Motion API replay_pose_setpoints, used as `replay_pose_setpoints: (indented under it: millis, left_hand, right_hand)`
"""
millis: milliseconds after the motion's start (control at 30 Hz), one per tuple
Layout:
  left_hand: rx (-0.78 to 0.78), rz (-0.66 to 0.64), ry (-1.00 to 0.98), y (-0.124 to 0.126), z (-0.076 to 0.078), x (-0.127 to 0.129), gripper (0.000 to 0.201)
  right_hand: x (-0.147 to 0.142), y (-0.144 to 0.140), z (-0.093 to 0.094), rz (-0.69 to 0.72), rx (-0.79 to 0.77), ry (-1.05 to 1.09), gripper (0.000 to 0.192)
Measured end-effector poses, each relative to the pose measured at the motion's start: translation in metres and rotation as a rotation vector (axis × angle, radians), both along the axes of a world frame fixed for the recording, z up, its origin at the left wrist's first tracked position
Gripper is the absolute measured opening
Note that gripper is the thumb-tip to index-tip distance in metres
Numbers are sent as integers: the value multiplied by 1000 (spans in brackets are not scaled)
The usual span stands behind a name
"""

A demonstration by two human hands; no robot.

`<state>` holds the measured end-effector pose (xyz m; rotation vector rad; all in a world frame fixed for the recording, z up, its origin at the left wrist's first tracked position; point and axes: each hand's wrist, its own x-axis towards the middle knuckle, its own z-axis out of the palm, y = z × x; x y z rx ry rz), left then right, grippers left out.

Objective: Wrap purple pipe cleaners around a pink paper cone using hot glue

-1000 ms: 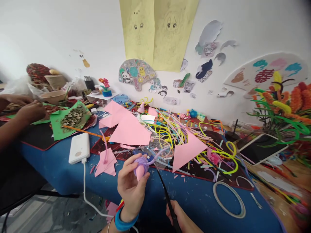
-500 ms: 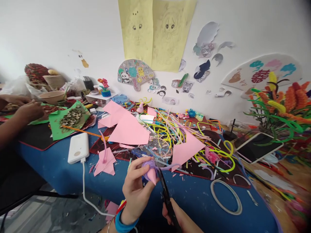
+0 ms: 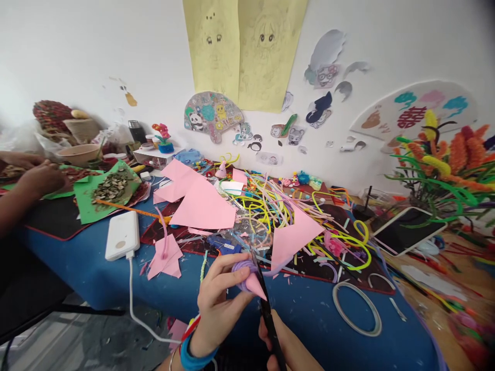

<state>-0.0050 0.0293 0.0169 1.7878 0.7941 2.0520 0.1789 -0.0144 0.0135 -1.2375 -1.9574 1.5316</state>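
In my left hand [image 3: 222, 288] is a small pink paper cone [image 3: 255, 285] wound with a purple pipe cleaner [image 3: 243, 273], its tip facing down and to the right. The fingers and thumb press round the purple coils. My right hand [image 3: 284, 337] grips black scissors [image 3: 266, 309]. Their blades reach up beside the cone, close to the purple coils; whether they touch is unclear. A loose purple tail leads off to the right behind the blades. On the table beyond the hands lies a sheet of cut pink paper [image 3: 292, 234].
A white power bank [image 3: 122, 236] with a cable lies left of my hands. Tangled pipe cleaners [image 3: 266, 206] and more pink paper [image 3: 204, 203] cover the mat. A tape roll [image 3: 358, 309] rests at right, near a tablet [image 3: 410, 232]. Another person's hands [image 3: 46, 178] work at far left.
The cone has turned so its tip points more to the right, and my left hand has shifted slightly right. The scissors stay beside it. The view has shifted a little.
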Motion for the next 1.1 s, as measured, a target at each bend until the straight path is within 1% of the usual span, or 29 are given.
replay_pose_setpoints:
  millis: [67, 133, 333, 533, 633, 800, 867, 933, 1000, 1067, 1100]
  left_hand:
    - [4, 2, -4, 0, 0, 0, 44]
    - [0, 2, -9, 1, 0, 1, 45]
    - [-3, -31, -36, 1, 2, 0, 50]
    - [-14, -55, -73, -1, 7, 1, 50]
    - [-33, -76, -93, -2, 7, 2, 50]
    - [-81, -80, -109, 0, 8, 2, 42]
    - [-97, -95, -120, 2, 10, 3, 38]
    - [-121, -115, -138, 2, 13, 3, 34]
    - [-158, -136, -166, 2, 16, 4, 32]
    - [-201, -180, -206, 1, 16, 4, 32]
    - [-222, -208, -224, 0, 15, 3, 32]
  right_hand:
    - [2, -2, 2, 3, -48, -9, 45]
    - [2, -2, 4, 0, -61, -12, 41]
    - [-1, 0, 0, -47, -15, -25, 44]
    - [2, -7, -1, -99, -25, 36, 35]
    - [1, -9, -5, -130, -6, 11, 32]
    - [-3, -6, -8, -127, 83, -51, 39]
    - [-2, -4, -6, -117, 46, -17, 36]
    - [-1, -3, -4, -119, -32, 44, 30]
    - [3, -1, -3, -163, -54, 82, 25]
    - [10, 4, -5, -252, -4, 82, 25]
    - [15, 8, -7, -321, 33, 65, 27]
